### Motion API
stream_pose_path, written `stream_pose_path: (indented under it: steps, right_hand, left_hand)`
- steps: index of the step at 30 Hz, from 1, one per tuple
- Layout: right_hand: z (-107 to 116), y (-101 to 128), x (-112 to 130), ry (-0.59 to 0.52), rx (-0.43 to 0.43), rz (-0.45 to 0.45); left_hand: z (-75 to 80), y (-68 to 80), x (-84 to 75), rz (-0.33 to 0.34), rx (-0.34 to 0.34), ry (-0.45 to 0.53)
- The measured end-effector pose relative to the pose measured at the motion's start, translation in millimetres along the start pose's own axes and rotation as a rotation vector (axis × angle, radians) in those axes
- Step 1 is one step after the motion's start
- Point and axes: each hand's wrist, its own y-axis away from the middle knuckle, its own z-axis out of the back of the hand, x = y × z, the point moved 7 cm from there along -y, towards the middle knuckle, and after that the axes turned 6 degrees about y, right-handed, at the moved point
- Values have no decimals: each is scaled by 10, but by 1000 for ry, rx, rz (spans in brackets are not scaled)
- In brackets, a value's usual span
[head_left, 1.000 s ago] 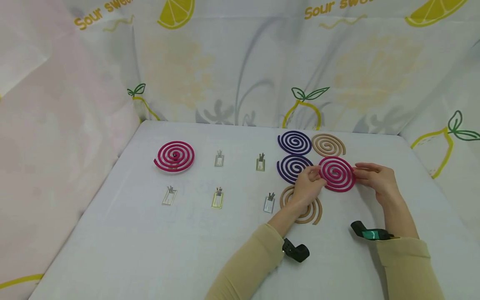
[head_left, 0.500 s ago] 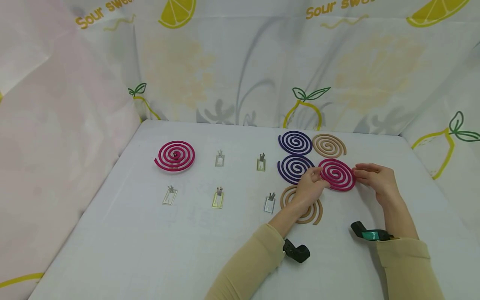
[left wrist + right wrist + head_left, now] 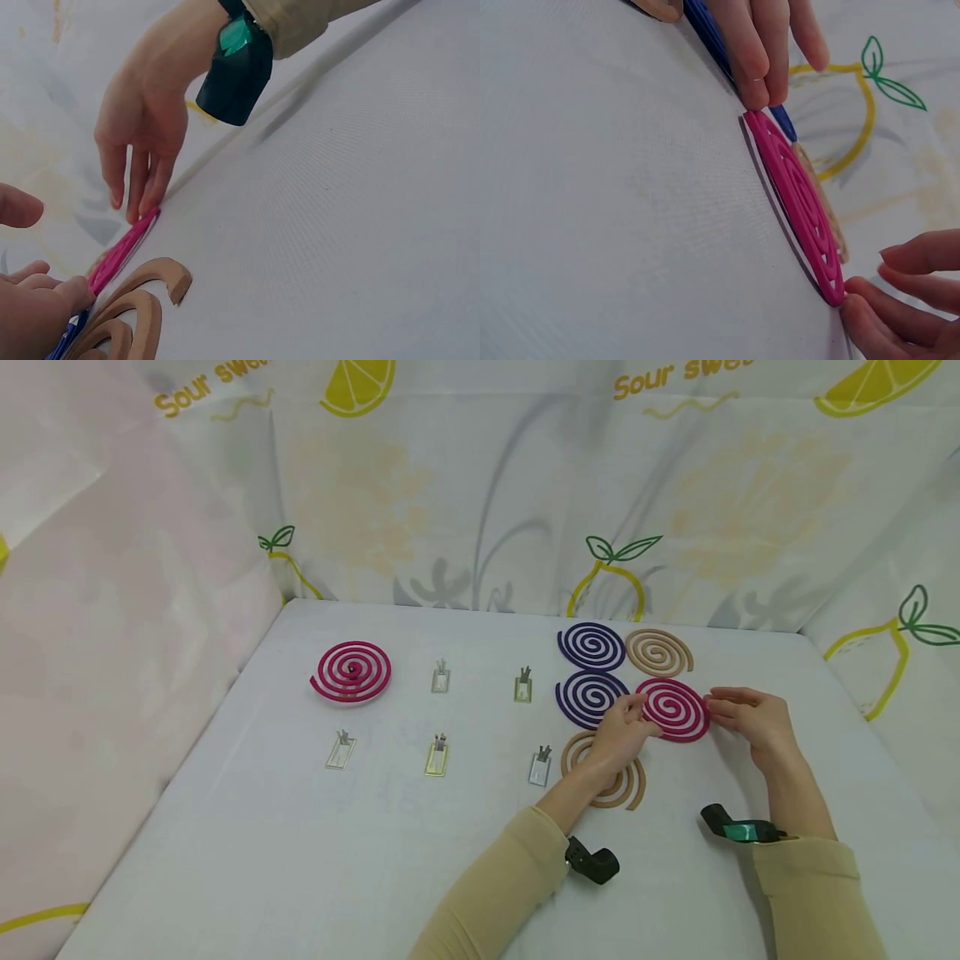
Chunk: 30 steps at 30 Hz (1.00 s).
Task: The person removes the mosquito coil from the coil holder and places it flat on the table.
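Observation:
A pink mosquito coil [image 3: 673,710] lies almost flat between my hands, just above or on the table; a thin shadow runs along its edge in the right wrist view. My left hand [image 3: 621,731] holds its left edge with the fingertips. On the opposite edge, the fingertips of my right hand [image 3: 753,720] hold the coil. Beneath my left wrist a tan coil [image 3: 636,785] is partly hidden. Two dark blue coils, a rear one [image 3: 591,646] and a front one [image 3: 588,697], lie left of the pink one. Another tan coil [image 3: 659,652] sits behind it.
At the left, a second pink coil [image 3: 351,671] is raised on a stand. Several small metal coil stands stand between, including a gold one [image 3: 437,758] and a silver one [image 3: 539,768]. A lemon-printed cloth [image 3: 480,485] hangs behind the white table [image 3: 337,860].
The pink coil between my hands has moved slightly toward me and tilted flatter. Both hands have stayed nearly in place.

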Motion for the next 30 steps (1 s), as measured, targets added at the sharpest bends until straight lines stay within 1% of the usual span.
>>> stream_pose_path:
  steps: [11, 24, 28, 30]
  right_hand:
    - [-17, 3, 9, 4, 2, 2]
    - [-23, 4, 35, 30, 7, 30]
    - [-13, 10, 53, 27, -6, 30]
    - [-5, 17, 83, 20, -26, 39]
  left_hand:
    - [-1, 11, -7, -3, 23, 23]
    - [-5, 16, -18, -6, 28, -6]
    - [0, 37, -46, -19, 24, -7]
    - [6, 64, -80, -39, 35, -6]
